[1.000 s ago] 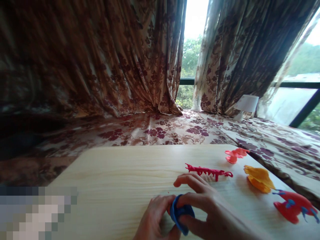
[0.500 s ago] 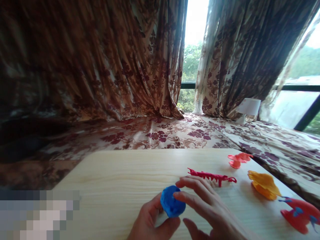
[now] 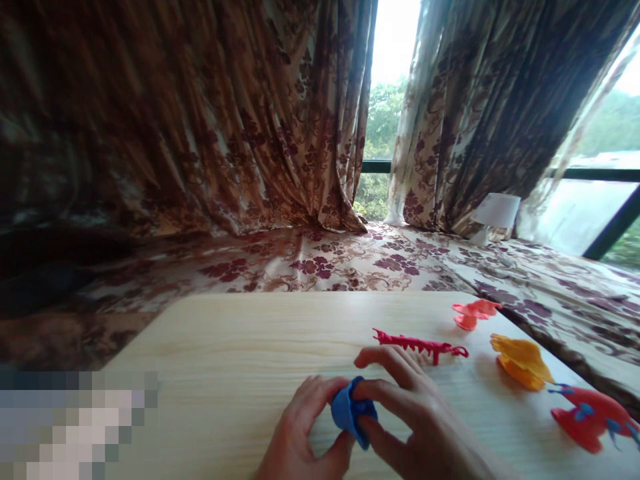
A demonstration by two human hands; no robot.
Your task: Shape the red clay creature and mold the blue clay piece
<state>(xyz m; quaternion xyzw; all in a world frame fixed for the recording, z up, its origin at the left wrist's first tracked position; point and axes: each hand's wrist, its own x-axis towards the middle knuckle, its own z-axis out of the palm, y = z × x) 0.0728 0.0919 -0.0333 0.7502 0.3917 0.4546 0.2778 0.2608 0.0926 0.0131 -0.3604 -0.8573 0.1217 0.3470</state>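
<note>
A blue piece of modelling clay (image 3: 345,409), hollowed like a small cup, is held above the table with its opening turned to the right. My left hand (image 3: 305,430) grips it from the left between thumb and fingers. From the right, my right hand (image 3: 417,413) pinches its rim, the thumb reaching into the opening and the index finger at the upper edge. The other right fingers are bent above it. Just beyond the right hand lies a long crimson clay figure (image 3: 423,345) with short legs and a curled end, partly covered by that hand.
On the table (image 3: 225,353), along the right side, stand a coral clay figure (image 3: 475,312), a yellow one (image 3: 523,363) and a red one with blue parts (image 3: 590,417). Behind are a floral-covered surface (image 3: 320,267), a white lamp (image 3: 497,210) and floral curtains (image 3: 280,133).
The blue clay has turned from facing me to opening rightward. My right thumb has come in from below to pinch its rim. The left hand keeps its hold.
</note>
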